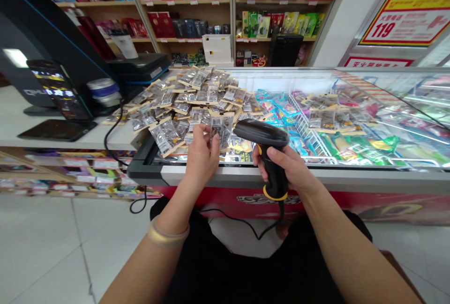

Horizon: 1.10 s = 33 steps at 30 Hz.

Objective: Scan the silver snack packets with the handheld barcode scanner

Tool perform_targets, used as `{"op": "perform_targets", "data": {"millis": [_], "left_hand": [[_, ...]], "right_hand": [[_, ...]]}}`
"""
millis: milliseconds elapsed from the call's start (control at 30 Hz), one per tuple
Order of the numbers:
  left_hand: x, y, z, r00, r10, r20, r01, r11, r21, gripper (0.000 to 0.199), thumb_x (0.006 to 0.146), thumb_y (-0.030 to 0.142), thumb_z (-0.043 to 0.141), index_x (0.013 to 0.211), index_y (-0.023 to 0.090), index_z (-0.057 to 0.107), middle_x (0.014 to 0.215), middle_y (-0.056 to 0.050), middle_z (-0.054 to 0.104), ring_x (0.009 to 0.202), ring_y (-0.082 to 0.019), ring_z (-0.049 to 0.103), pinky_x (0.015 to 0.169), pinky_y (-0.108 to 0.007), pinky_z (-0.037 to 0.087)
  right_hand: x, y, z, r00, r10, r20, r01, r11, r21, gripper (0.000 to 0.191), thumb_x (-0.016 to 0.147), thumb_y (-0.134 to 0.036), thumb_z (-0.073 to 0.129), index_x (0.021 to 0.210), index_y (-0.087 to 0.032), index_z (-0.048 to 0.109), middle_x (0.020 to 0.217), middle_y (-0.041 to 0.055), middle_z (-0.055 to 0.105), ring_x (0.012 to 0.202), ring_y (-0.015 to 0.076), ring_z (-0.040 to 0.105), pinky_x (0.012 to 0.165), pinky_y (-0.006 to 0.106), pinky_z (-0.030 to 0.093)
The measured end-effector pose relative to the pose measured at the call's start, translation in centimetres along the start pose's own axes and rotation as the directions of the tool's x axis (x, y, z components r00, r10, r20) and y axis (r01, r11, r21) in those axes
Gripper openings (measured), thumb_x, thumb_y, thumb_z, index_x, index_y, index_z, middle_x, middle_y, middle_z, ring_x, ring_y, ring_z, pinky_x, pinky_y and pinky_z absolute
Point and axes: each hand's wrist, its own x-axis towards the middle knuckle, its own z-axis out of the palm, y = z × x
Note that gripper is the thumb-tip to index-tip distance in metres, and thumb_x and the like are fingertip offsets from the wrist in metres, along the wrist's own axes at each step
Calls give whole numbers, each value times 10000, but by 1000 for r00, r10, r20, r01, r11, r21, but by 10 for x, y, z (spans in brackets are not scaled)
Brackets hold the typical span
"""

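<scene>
A black barcode scanner [275, 166] with yellow trim is gripped in my right hand [293, 166], its head pointing left toward the packets. My left hand [203, 156] pinches the lower edge of a small clear snack packet [221, 127] with dark contents and tan borders. Behind that hand, a heaped pile of similar packets [200, 89] covers the left end of the freezer's glass top. A smaller group of these packets [335, 119] lies farther right on the glass. My fingertips partly hide the held packet's lower corner.
The glass-topped freezer [355, 173] spans the front, with frozen goods under it. A checkout machine [66, 27] and a phone [59, 89] stand on the left counter [10, 128]. The scanner's cable [242, 222] loops below the freezer edge. Stocked shelves [190, 3] rise behind.
</scene>
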Motion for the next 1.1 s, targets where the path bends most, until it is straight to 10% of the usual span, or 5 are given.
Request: {"op": "perform_targets", "data": {"millis": [433,633,867,967,1100], "left_hand": [[5,6,0,999,-32,-43,31,999,-42,148,871,287,487,952,228,378,542,106,429,462,-114,404,566,-256,317],[19,46,43,981,-69,180,122,944,-306,155,873,287,502,980,221,411,517,113,412,412,-90,338,489,-215,250],[47,120,137,919,-55,391,237,868,-436,481,894,221,487,1364,165,398,678,28,562,532,-121,528,571,-256,436],[53,148,170,911,58,407,126,903,-410,651,905,250,499,1505,182,256,1146,-144,659,1014,-225,667,851,-372,528],[46,170,198,758,159,633,-149,986,-70,795,862,384,613,1545,204,249,1639,-179,210,1516,-365,171,1189,-545,235]], "right_hand": [[3,-2,2,999,-29,-33,32,994,101,395,768,-534,733,805,-154,629,771,19,631,456,75,556,406,194,457],[-20,-22,-30,964,-129,-233,148,987,62,408,760,-554,726,828,-163,628,760,13,634,446,71,545,401,196,455],[-64,-55,-107,744,-247,-621,252,964,-82,432,705,-566,762,787,-165,626,722,-4,626,443,70,545,388,188,447],[-76,-65,-132,631,-265,-729,301,950,-85,456,671,-581,779,782,-167,622,694,-15,616,440,69,541,388,188,451],[-83,-73,-151,561,-232,-795,342,939,-33,467,660,-594,774,770,-170,613,667,-22,607,437,66,532,393,186,457]]}}
